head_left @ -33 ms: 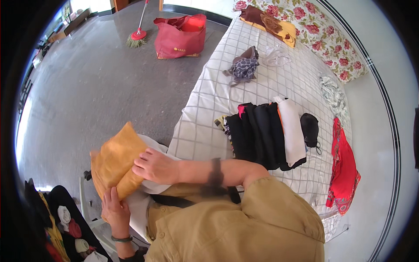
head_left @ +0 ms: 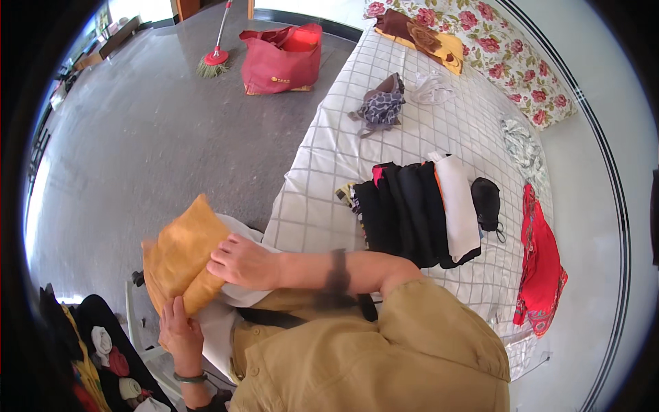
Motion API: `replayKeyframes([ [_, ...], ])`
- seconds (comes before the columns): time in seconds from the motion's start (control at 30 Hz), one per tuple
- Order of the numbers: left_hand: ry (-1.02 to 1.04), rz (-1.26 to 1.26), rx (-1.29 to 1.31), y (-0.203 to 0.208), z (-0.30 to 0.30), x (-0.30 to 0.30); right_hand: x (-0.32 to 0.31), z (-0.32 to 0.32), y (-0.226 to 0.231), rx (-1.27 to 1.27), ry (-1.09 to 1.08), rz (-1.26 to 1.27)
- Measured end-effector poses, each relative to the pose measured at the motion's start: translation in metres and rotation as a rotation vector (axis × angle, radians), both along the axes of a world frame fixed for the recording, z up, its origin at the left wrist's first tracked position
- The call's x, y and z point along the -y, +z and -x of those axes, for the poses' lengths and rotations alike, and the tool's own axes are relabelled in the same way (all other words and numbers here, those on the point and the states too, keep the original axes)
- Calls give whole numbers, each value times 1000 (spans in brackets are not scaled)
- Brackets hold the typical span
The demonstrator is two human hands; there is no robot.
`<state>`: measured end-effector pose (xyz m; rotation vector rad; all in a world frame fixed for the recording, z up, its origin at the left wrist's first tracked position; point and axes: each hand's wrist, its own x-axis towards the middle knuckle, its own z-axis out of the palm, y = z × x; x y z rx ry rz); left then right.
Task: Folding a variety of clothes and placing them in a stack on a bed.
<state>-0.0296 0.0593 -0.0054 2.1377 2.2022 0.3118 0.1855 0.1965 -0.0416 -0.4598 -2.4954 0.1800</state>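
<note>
An orange-yellow folded cloth (head_left: pixel 180 250) is held over my lap, and its exact kind of garment I cannot make out. My right hand (head_left: pixel 244 262) grips its right edge, fingers curled over the fabric. Lower down, my left hand (head_left: pixel 180 333) has its fingers closed on the near edge of the same cloth. Beneath it, white fabric (head_left: pixel 237 292) spreads across my lap. To the right, on the bed, lies a row of rolled dark clothes (head_left: pixel 412 213) ending in a white roll (head_left: pixel 454 206).
The bed (head_left: pixel 309 185) has a white checked sheet. On it lie a patterned bra (head_left: pixel 381 106), a black bra (head_left: pixel 486 204), a red garment (head_left: pixel 539 261) and a brown-yellow cloth (head_left: pixel 425 38). A red bag (head_left: pixel 281 65) and a broom (head_left: pixel 214 60) stand on the floor. Rolled clothes (head_left: pixel 103 343) fill the lower left.
</note>
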Motion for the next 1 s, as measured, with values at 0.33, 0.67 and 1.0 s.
replayKeyframes([
  [0.33, -21, 181, 441, 19, 38, -9, -23, 2, 13, 51, 208, 609],
  [0.67, 84, 216, 818, -5, 52, -20, -37, 3, 12, 134, -91, 883],
  [1.0, 194, -170, 105, -31, 41, -15, -23, 11, 3, -105, -45, -20],
])
